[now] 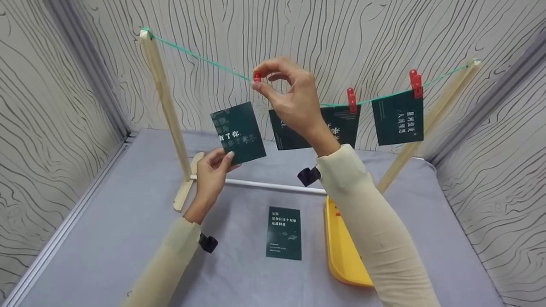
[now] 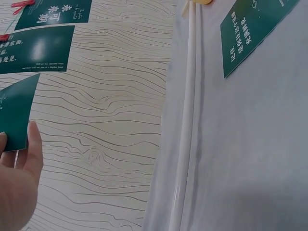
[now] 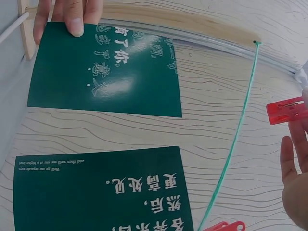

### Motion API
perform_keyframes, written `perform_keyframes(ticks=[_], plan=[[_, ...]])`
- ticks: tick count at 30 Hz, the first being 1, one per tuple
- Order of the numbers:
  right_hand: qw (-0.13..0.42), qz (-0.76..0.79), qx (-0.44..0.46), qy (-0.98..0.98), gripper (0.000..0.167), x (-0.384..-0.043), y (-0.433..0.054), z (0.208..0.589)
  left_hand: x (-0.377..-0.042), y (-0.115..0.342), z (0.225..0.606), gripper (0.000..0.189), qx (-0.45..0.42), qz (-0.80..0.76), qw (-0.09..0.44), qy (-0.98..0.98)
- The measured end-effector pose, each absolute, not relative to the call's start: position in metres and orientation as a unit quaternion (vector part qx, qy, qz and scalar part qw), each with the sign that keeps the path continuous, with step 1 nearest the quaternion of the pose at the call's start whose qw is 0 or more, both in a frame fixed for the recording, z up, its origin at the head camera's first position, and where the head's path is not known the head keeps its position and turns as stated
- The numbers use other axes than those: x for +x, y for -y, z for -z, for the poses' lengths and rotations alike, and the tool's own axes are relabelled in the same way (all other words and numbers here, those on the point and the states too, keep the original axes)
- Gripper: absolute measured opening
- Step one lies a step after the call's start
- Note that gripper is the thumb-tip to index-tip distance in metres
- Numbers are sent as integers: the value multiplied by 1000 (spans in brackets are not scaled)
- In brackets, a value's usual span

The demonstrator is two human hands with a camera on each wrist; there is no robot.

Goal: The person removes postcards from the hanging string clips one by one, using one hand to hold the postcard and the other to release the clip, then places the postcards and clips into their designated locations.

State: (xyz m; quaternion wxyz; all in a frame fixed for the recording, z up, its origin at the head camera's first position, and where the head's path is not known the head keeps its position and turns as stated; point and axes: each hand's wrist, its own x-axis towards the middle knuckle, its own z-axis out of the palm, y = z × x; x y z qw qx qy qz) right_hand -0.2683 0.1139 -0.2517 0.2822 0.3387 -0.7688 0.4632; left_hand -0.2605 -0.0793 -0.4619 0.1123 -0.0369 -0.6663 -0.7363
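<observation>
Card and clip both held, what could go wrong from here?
The left grip holds the card near one corner, so it may twist if pushed against the green line.
The small red clip pinched in the right grip might slip.
The rightmost hung card shows only one clip, near a corner; it may pivot.

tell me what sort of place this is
Likely a small work booth: patterned panels on three sides, a metal rail along the left edge, grey cloth underneath.
</observation>
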Motion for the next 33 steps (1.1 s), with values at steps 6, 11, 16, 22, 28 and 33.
perform_keyframes(ticks=[6,11,16,22,28,33], plan=[[292,-441,358,769,30,-259,-114,251,-256,80,461,18,-50,742,108,659],[295,-407,372,780,32,-248,-116,252,-252,80,463,14,-64,748,89,655],[287,-368,399,789,34,-234,-121,255,-248,79,466,15,-69,749,65,656],[284,-345,408,796,32,-222,-136,267,-242,77,468,17,-73,734,49,674],[280,-340,402,803,34,-212,-153,287,-228,73,477,18,-71,713,17,697],[253,-339,399,814,35,-201,-170,306,-215,66,488,20,-68,690,-15,720]])
